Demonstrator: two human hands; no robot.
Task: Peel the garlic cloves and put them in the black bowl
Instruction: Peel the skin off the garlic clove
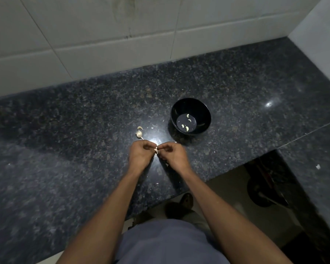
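Speckled granite counter [65,140]: left hand [141,154] and right hand [172,153] both pinch one papery garlic clove [156,150]; glossy round black bowl [206,113] just beyond

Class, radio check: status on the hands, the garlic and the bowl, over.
Left hand and right hand both pinching one clove. Four peeled cloves in black bowl. Two unpeeled cloves on counter. Nothing blocking the bowl.
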